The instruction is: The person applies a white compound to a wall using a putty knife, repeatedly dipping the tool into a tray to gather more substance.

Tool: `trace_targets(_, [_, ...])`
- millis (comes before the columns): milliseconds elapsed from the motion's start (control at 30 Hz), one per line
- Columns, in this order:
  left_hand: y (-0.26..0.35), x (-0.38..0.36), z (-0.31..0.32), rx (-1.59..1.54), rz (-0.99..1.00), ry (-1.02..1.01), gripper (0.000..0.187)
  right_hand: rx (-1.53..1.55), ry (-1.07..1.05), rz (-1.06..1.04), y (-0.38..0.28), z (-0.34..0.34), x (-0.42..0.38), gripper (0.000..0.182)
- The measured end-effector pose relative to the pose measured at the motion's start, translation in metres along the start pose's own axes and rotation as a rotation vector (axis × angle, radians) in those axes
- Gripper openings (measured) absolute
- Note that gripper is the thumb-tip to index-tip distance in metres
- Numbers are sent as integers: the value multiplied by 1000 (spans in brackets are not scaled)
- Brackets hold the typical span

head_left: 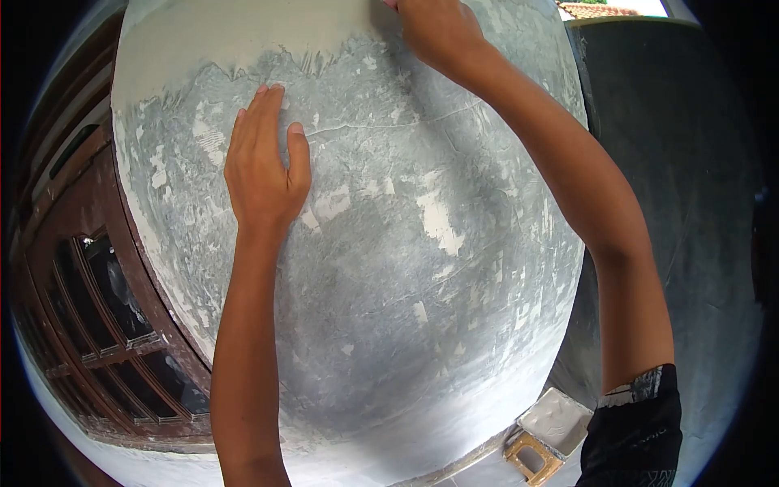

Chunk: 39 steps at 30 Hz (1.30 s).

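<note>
A grey wall (365, 268) with patchy white marks fills the middle of the view. Across its top lies a smooth beige coat (235, 40) with a ragged lower edge. My left hand (266, 162) rests flat against the grey part, just under that edge, fingers spread upward and thumb apart, holding nothing. My right hand (438, 32) is raised at the top edge of the view, its fingers curled. Its fingertips and whatever they hold are mostly cut off by the frame.
On the left is a brown wooden window frame (122, 203) with dark panes. A dark panel (682, 162) stands at the right. Low at the right, a container of pale paste (556, 418) sits by a yellowish-brown stool (531, 458) on the tiled floor.
</note>
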State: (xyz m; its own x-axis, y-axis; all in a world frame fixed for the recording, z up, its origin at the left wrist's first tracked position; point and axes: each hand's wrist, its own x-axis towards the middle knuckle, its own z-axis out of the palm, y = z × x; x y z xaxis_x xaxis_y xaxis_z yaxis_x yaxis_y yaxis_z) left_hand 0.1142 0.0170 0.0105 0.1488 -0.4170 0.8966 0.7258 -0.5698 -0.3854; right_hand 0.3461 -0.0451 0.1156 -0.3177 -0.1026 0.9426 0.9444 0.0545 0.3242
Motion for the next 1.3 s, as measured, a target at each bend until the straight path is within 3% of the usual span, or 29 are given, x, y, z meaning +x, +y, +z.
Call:
trace_targets(67, [-1, 2, -3, -11, -3, 9, 41, -12, 25, -121, -5, 21, 2, 10])
trace_targets(200, [0, 0, -2, -54, -14, 10, 40, -136, -211, -138, -62, 15, -88, 21])
trace_targets(267, [-2, 2, -2, -36, -6, 28, 40, -38, -174, -137, -67, -4, -91, 18])
trace_targets(300, [-1, 2, -3, -37, -5, 28, 40, 67, -141, -130, -67, -12, -87, 21])
trace_targets(400, [-1, 2, -2, -30, -8, 22, 40, 20, 107, -58, -21, -2, -16, 7])
trace_targets(433, [-1, 1, -1, -21, -11, 19, 40, 45, 112, -90, -2, 2, 7, 8])
trace_targets(467, [0, 0, 0, -21, -13, 16, 40, -91, 45, 8, 33, 37, 29, 26])
trace_targets(567, [-2, 3, -1, -20, -11, 19, 41, -55, 28, -9, 48, 44, 15, 15])
trace_targets(667, [0, 0, -2, -36, -33, 20, 41, -168, -132, 3, 10, 20, -45, 11])
trace_targets(733, [0, 1, 0, -18, -17, 23, 41, -169, -248, -24, -6, 2, -66, 21])
trace_targets(800, [0, 1, 0, 8, -18, 7, 39, -160, -227, -26, -8, -11, -45, 21])
trace_targets(867, [1, 0, -1, 34, -16, -15, 39, 31, -72, 4, 6, -9, 5, 11])
trace_targets(933, [0, 0, -1, 28, -7, -19, 38, -114, 57, -6, 42, 38, 49, 21])
trace_targets(1000, [3, 1, -3, 12, -13, -23, 39, -134, -7, -55, 47, 48, 48, 20])
trace_targets(1167, [2, 0, -1, 14, -19, -20, 39, -164, -92, -176, 4, 19, -64, 11])
trace_targets(1200, [2, 1, -1, 23, -6, -17, 39, -173, -189, -96, -4, 10, -78, 12])
trace_targets(1300, [1, 1, -1, 44, 5, -25, 40, -60, -94, -60, 6, -3, -53, 11])
